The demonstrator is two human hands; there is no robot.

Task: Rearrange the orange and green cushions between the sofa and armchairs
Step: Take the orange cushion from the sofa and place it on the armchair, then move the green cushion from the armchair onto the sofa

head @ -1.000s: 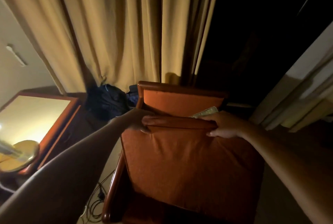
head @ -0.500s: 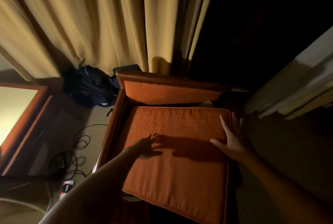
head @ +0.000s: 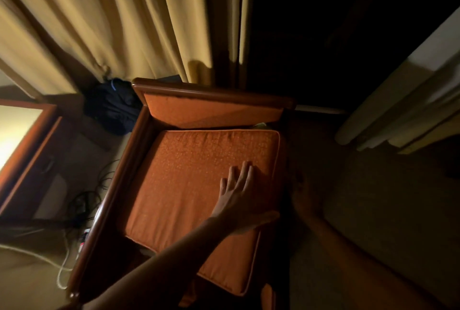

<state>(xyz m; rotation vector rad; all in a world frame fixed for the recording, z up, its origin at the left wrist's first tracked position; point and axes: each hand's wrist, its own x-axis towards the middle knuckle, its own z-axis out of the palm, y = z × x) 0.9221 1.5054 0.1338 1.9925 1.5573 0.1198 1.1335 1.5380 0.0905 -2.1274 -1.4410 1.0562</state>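
The square orange seat cushion with a piped edge (head: 199, 185) lies on the seat of the dark wooden armchair with the orange padded back (head: 211, 94), a little turned, so that its front corner hangs out over the front of the seat. My left hand (head: 236, 192) rests flat on it near the right side, with the fingers straight and spread, holding nothing. My right hand (head: 302, 195) is just beside the right edge of the cushion, in deep shadow, and I cannot tell if it is grasping the edge or is released.

I judge the cushion to be soft and thick, rather light for its size. It will probably bend in the middle if I lift it by one side only. The woven cloth looks rough, so it should not slip. The best hold, I think, is on two opposite edges, thumbs on top and fingers below, starting at the corner that hangs free
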